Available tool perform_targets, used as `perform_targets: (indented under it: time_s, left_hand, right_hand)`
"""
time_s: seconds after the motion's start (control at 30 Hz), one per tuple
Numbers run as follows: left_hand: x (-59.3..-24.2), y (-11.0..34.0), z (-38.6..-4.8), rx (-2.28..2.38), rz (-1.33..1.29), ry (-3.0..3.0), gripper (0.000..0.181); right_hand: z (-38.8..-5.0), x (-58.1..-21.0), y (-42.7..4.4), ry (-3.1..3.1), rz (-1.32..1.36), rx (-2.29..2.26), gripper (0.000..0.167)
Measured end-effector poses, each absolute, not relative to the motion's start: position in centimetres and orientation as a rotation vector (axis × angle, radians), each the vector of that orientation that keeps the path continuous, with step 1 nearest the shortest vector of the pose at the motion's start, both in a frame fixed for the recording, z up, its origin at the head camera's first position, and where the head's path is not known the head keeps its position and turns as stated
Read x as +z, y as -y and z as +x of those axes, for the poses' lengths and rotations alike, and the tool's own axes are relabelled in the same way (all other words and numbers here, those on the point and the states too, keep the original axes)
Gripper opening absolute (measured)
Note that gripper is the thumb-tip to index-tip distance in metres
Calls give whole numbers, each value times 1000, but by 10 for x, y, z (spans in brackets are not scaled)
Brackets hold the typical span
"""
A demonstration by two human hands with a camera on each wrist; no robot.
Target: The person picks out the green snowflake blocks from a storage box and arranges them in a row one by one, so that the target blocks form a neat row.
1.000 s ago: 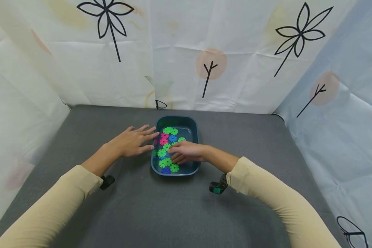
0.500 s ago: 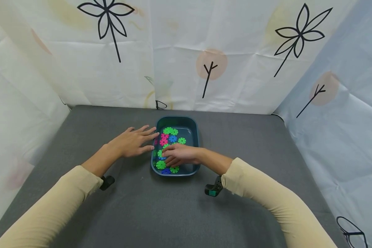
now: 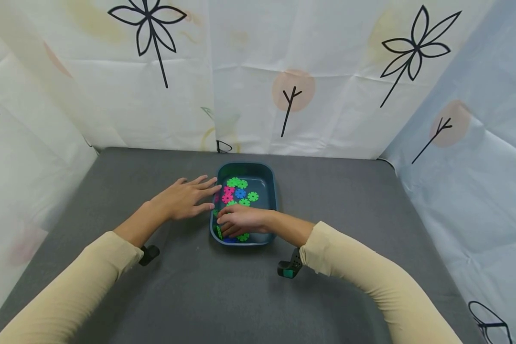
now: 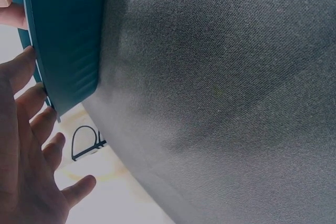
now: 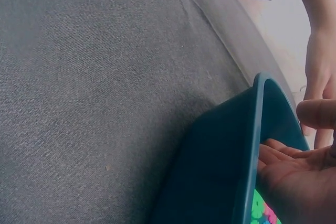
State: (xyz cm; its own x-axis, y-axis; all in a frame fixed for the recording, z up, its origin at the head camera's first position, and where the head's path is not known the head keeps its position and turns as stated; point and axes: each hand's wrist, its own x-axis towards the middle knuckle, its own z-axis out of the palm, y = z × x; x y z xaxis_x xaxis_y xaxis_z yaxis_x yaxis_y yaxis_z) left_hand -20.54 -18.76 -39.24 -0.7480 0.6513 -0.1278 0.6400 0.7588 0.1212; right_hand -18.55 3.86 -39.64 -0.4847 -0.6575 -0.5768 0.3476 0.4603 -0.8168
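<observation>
A dark teal plastic tray [image 3: 264,181] stands on the table, with green snowflake-shaped discs [image 3: 244,202], pink discs [image 3: 227,197] and a blue disc [image 3: 240,193] inside. My left hand [image 3: 182,198] has its fingers spread, the tips at the tray's left rim. In the left wrist view, that hand's fingertips touch the rim of the tray wall [image 4: 65,35]. My right hand [image 3: 241,220] is inside the tray at its near left, fingers loosely bent over the discs. One green disc [image 3: 219,232] leans on edge beside those fingertips. Whatever lies under the palm is hidden.
A grey cloth-covered table [image 3: 223,291] surrounds the tray. White curtains with plant drawings [image 3: 258,110] enclose the back and sides. A black wrist device [image 3: 149,254] sits on the left wrist, another [image 3: 290,267] on the right.
My right hand has swept leftward across the tray to its left wall, pushing green discs along. Discs on the right side of the tray have come into sight. The left hand stays put.
</observation>
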Motion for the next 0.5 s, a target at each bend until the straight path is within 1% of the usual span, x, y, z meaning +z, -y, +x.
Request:
perform_targets:
  time_s: [0.27, 0.5]
  left_hand:
    - [-392, 187, -205, 93, 1054, -2797, 62]
    - [-393, 187, -206, 99, 1041, -2797, 63]
  right_hand:
    - [-183, -398, -37, -1683, -243, -1262, 47]
    - [-184, -398, -38, -1710, -282, -1234, 48]
